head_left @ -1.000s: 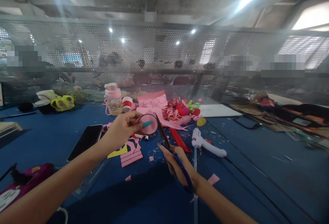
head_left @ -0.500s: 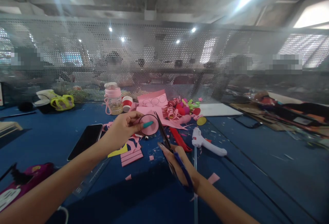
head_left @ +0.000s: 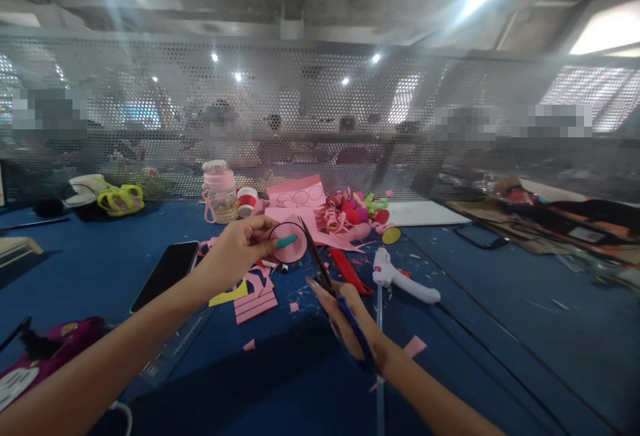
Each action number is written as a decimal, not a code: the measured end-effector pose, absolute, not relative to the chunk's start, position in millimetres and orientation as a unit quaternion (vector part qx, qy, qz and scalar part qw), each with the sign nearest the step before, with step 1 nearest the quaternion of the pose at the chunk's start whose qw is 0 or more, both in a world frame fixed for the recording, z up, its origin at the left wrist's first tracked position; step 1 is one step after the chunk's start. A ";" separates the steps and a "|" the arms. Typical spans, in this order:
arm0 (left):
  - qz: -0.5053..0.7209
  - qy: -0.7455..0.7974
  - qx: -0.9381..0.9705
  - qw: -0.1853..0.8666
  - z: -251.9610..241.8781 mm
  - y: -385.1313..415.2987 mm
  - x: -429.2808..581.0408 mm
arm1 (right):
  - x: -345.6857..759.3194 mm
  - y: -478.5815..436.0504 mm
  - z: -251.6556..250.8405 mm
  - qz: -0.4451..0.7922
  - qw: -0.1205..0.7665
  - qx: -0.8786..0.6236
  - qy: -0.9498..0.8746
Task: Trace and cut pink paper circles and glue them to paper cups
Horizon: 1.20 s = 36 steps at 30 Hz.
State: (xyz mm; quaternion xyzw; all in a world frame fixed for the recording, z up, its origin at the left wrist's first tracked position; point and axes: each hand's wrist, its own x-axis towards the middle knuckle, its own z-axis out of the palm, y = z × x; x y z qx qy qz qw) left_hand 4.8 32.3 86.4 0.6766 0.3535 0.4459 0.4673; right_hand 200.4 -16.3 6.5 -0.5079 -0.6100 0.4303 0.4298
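My left hand (head_left: 245,246) pinches a pink paper circle (head_left: 286,231) with a dark outline, its thumb lying across the face. In my right hand (head_left: 345,313) is a pair of scissors (head_left: 320,266) with dark blades and blue handles. The blades point up and away, their tips at the right edge of the circle. Below the hands, pink cut strips (head_left: 256,306) and a yellow scrap (head_left: 228,295) lie on the blue table (head_left: 280,383). A pink sheet with drawn circles (head_left: 301,196) lies behind.
A white glue gun (head_left: 405,277) with a trailing cord lies to the right, near a red tool (head_left: 350,269). On the left are a phone (head_left: 165,276), a clear ruler (head_left: 175,353) and a purple pouch (head_left: 60,349). A bottle (head_left: 220,195) stands behind, before a perforated screen (head_left: 320,103).
Almost nothing differs. Both hands, the paper circle and the scissors keep nearly the same places, with only a very slight shift of the view.
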 end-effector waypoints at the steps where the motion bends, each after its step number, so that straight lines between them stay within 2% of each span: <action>1: 0.447 0.354 0.676 0.467 86.6 32.0 5.1 | 201.0 -15.4 6.9 0.431 0.424 -0.505 -0.615; 36: 0.439 0.373 0.710 0.405 86.9 33.0 -0.2 | 200.9 -15.2 14.0 0.438 0.410 -0.464 -0.652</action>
